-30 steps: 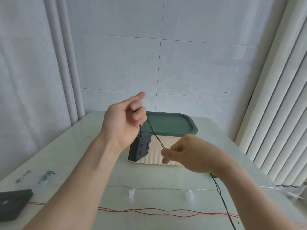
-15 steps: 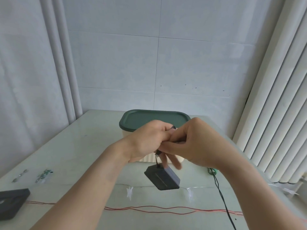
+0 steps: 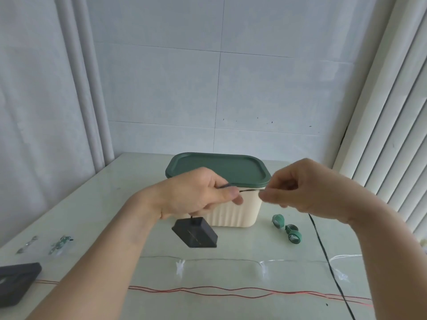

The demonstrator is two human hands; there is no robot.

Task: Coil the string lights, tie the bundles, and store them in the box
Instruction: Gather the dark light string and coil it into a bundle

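Note:
My left hand [image 3: 198, 195] grips the black string-light wire [image 3: 248, 190] in front of the box, and a black battery pack [image 3: 195, 233] dangles just below it. My right hand [image 3: 307, 192] pinches the same wire a short way to the right, so a taut stretch runs between both hands. From my right hand the black wire drops to the table and trails toward the near edge [image 3: 332, 271]. The cream ribbed box [image 3: 233, 213] with its dark green lid [image 3: 218, 168] shut stands behind my hands.
Green tie rolls [image 3: 287, 228] lie right of the box. A clear string with white lights [image 3: 221, 259] and a red wire [image 3: 208, 291] stretch across the table. A second black pack [image 3: 16, 276] and small clips [image 3: 60, 243] lie at the left. White blinds hang at the right.
My hands were together over the wire half a second ago. Now my right hand has pulled away to the right, drawing out a stretch of wire. The battery pack still hangs below my left hand.

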